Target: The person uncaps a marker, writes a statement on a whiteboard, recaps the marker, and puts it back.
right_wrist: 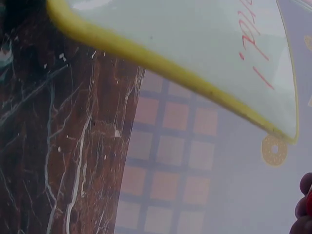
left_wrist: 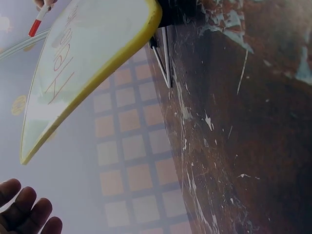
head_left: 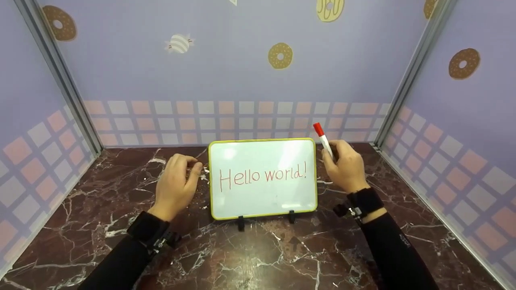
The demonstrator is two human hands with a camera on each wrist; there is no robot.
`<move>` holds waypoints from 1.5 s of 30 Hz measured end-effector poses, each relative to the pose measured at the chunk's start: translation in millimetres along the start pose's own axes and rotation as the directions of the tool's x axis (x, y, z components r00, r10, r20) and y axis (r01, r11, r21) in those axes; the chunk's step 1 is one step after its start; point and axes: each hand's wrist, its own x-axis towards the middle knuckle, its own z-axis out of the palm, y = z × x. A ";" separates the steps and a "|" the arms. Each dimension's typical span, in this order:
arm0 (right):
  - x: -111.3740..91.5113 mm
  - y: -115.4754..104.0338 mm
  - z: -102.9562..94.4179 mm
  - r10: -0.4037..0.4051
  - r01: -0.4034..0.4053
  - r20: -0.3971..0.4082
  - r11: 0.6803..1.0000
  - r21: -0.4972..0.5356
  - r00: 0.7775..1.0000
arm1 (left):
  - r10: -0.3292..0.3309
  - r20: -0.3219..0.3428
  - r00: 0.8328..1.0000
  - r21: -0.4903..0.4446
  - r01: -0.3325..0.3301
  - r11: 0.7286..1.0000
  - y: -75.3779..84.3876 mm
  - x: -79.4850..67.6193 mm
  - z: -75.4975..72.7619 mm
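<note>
A small whiteboard (head_left: 264,197) with a yellow frame leans upright on a black stand (head_left: 241,223). "Hello world!" is written across it in red. Beside its right edge, my right hand (head_left: 348,165) pinches a white marker (head_left: 325,143) with its red end pointing up and left. Only fingertips (right_wrist: 303,209) and a bit of red show at the border of the right wrist view. My left hand (head_left: 176,183) is held just off the board's left edge, fingers loosely bent around nothing. In the left wrist view its fingers (left_wrist: 27,209) sit apart from the board's corner.
The board stands on a dark red marbled tabletop (head_left: 193,257). Behind it rises a lilac back wall (head_left: 229,80) with a checkered band and printed donuts. Side walls with metal corner posts (head_left: 417,72) close in the left and right.
</note>
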 end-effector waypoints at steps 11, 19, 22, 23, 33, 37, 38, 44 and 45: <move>-3.7 12.2 -3.3 0.102 -0.101 0.058 0.994 -0.030 0.993 | -0.087 0.068 0.994 0.018 0.086 0.996 -11.6 -1.4 -1.8; -8.7 21.1 -3.2 0.205 -0.197 0.138 0.978 -0.075 0.969 | -0.126 0.091 0.988 0.043 0.123 0.991 -20.7 -1.2 -2.7; -10.5 24.4 -2.9 0.237 -0.225 0.175 0.970 -0.090 0.956 | -0.137 0.103 0.985 0.054 0.132 0.990 -24.2 -1.9 -2.6; -11.2 25.6 -2.7 0.248 -0.233 0.187 0.968 -0.096 0.951 | -0.140 0.108 0.984 0.058 0.134 0.989 -25.4 -2.2 -2.5; -14.8 35.1 0.7 0.351 -0.314 0.313 0.935 -0.163 0.883 | -0.174 0.157 0.972 0.094 0.161 0.982 -36.2 -4.5 -2.1; -15.6 37.5 0.1 0.389 -0.345 0.370 0.921 -0.180 0.844 | -0.207 0.197 0.958 0.106 0.189 0.976 -39.6 -6.1 -1.7; -15.9 38.1 0.0 0.394 -0.348 0.383 0.919 -0.185 0.836 | -0.215 0.207 0.954 0.110 0.196 0.974 -40.2 -6.6 -1.7; -19.0 42.5 0.1 0.422 -0.364 0.443 0.907 -0.213 0.791 | -0.259 0.266 0.929 0.139 0.229 0.963 -43.3 -8.8 -2.8; -19.7 43.4 0.1 0.427 -0.369 0.451 0.904 -0.216 0.784 | -0.267 0.278 0.923 0.146 0.234 0.961 -44.0 -9.0 -3.2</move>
